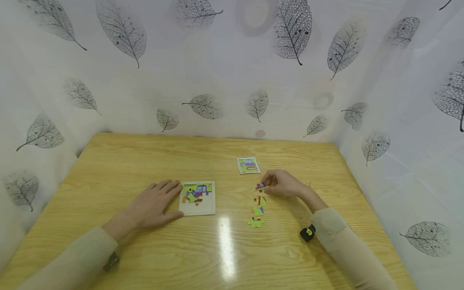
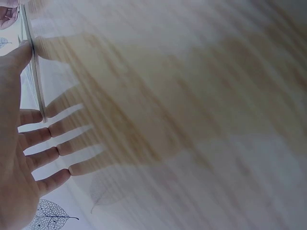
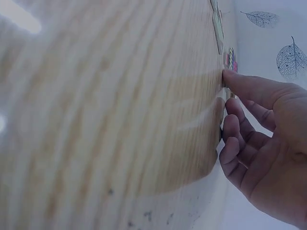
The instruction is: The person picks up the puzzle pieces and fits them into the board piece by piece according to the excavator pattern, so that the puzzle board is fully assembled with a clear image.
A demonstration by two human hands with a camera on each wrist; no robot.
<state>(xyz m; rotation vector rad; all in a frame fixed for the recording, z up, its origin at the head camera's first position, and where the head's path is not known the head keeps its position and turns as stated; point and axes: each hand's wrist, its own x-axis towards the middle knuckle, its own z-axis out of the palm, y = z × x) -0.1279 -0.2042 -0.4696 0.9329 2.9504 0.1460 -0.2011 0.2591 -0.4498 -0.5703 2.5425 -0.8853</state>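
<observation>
Nearest the head camera: left sleeve [image 1: 69,264] and right sleeve [image 1: 351,249], both pale, reaching in over the wood-grain bench [image 1: 174,257]; a small black device [image 1: 307,233] sits by the right one. Left hand [image 1: 154,205]: fingers spread wide, nearly straight, a fingertip and the thumb touching the left edge of the puzzle tray [image 1: 203,209], which lies flat. Its upper part bears a partly joined vehicle picture [image 1: 198,191]; the lower part is bare board. To the right of the tray, a column of loose pieces, near to far: green piece [image 1: 256,223], green-and-blue piece [image 1: 258,210], red-and-green piece [image 1: 262,201]. At the column's far end, right hand [image 1: 284,184]: fingers narrow, thumb and forefinger pinching the striped piece [image 1: 259,187] by its right end, low at the bench top. Handling, estimated: piece light, thin, stiff; smooth face may slip; small knobs look the weakest part. Best hold: fingertip pinch on opposite edges, clear of the knobs. Tray probably light too, liable to slide unless braced at its rim. Farther back: picture card [image 1: 248,165] showing a similar vehicle, then leaf-print cloth [image 1: 224,72] behind the bench
</observation>
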